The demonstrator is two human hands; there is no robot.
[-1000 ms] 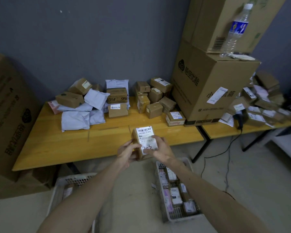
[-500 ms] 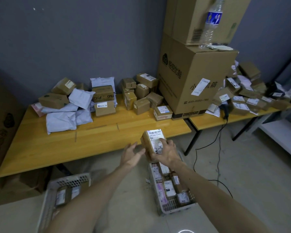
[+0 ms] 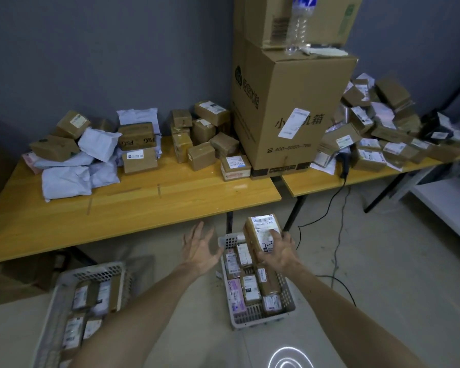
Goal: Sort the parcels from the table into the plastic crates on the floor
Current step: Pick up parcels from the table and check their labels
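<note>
My right hand [image 3: 278,252] grips a small brown parcel [image 3: 262,229] with a white label, held above the far end of the right grey crate [image 3: 287,298]. That crate stands on the floor and holds several labelled parcels. My left hand [image 3: 201,248] hovers empty with its fingers spread, just left of that crate. A second grey crate [image 3: 56,309] at the lower left also holds several parcels. Brown boxes and white mailer bags [image 3: 96,152] lie piled along the back of the yellow table [image 3: 133,208].
A big cardboard box [image 3: 292,115] stands at the table's right end, another box and a water bottle [image 3: 299,25] on top. A second table [image 3: 356,176] to the right carries more parcels and a scanner with a cable trailing over the floor. White shelf at far right.
My left hand has let go of the parcel. My right hand has carried it off the table's front edge, right and down, to above the right crate. The view has turned right.
</note>
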